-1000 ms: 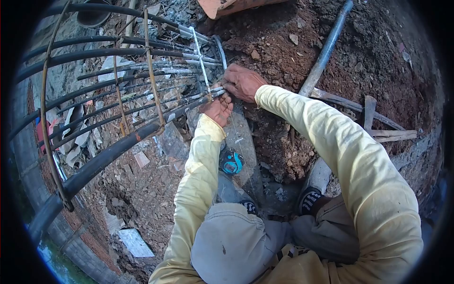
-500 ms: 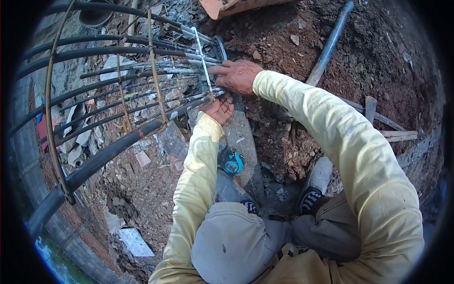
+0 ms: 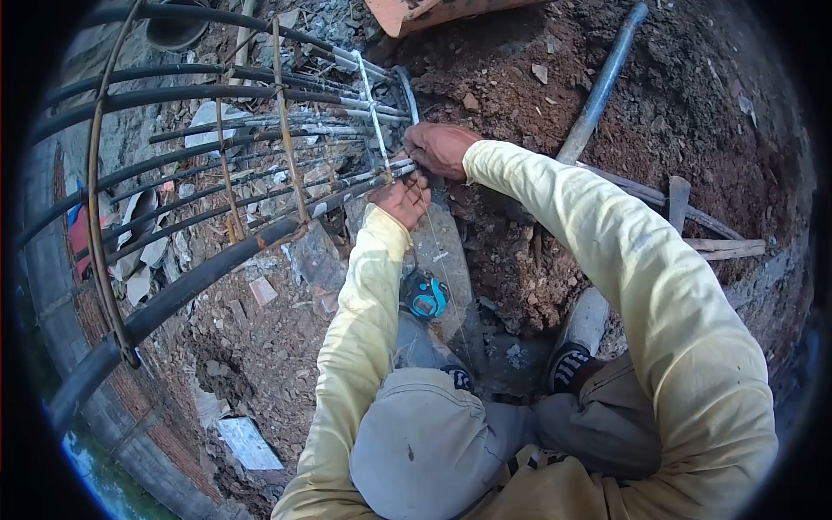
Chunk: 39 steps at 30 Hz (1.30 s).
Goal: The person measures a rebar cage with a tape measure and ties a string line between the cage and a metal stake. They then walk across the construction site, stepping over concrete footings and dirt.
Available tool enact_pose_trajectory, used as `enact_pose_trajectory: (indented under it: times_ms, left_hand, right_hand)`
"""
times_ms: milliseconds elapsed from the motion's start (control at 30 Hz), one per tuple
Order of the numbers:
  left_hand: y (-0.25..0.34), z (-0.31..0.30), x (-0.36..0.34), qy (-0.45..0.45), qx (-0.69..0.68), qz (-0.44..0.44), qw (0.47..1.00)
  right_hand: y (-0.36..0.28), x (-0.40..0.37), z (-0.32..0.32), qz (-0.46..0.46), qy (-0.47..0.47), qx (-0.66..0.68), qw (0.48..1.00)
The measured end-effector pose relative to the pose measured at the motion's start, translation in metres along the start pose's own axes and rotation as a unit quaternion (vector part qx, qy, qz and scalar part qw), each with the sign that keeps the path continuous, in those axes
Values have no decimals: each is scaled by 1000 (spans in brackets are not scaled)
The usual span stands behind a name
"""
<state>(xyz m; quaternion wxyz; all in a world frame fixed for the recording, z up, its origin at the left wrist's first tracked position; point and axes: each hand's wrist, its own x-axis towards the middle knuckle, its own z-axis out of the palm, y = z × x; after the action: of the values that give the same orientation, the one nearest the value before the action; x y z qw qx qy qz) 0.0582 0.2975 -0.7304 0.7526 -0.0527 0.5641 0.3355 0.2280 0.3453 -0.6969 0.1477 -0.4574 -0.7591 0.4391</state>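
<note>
A cage of steel bars (image 3: 282, 232) reaches in from the left, its dark bars crossed by rusty ties and its near ends smeared white. My left hand (image 3: 405, 201) is below the lowest bar's end, fingers pinched at a thin string (image 3: 439, 247) that hangs from it. My right hand (image 3: 442, 149) is closed just above, at that bar's tip, touching or almost touching my left fingertips. Whatever its fingers grip is hidden. Under my left hand, a round black and turquoise object (image 3: 427, 295), resembling a tape measure, rests against a grey slab (image 3: 446, 260).
A metal pipe (image 3: 602, 85) slants across reddish soil on the right, near wooden sticks (image 3: 679, 204). An orange-brown curved piece (image 3: 425, 13) lies at the top. Rubble and a white tile fragment (image 3: 249, 443) lie lower left. My knee (image 3: 425, 433) is close below.
My right hand has drawn its fingers back from the white-smeared bars and curled them at the lowest bar's tip. My left hand has barely shifted.
</note>
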Motion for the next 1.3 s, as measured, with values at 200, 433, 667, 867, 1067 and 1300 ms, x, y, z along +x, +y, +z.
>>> enact_pose_trajectory:
  times_ms: [200, 433, 667, 867, 1067, 1300]
  left_hand:
    - [-3, 3, -17, -59, -28, 22, 998]
    - [-7, 8, -12, -1, -19, 38, 999]
    - [-6, 7, -8, -16, -6, 52, 998]
    - [-6, 2, -3, -38, -11, 63, 997]
    - [-10, 1, -5, -67, -51, 91, 992]
    - [-10, 1, 2, -75, -60, 100, 990]
  right_hand:
    - [16, 1, 20, 59, 25, 152, 986]
    - [25, 3, 29, 83, 32, 205, 975]
    - [30, 5, 31, 97, 3, 307, 947]
    - [23, -3, 36, 128, 73, 342, 928]
    - [13, -9, 45, 127, 148, 279, 940]
    - [1, -12, 35, 159, 108, 249, 949]
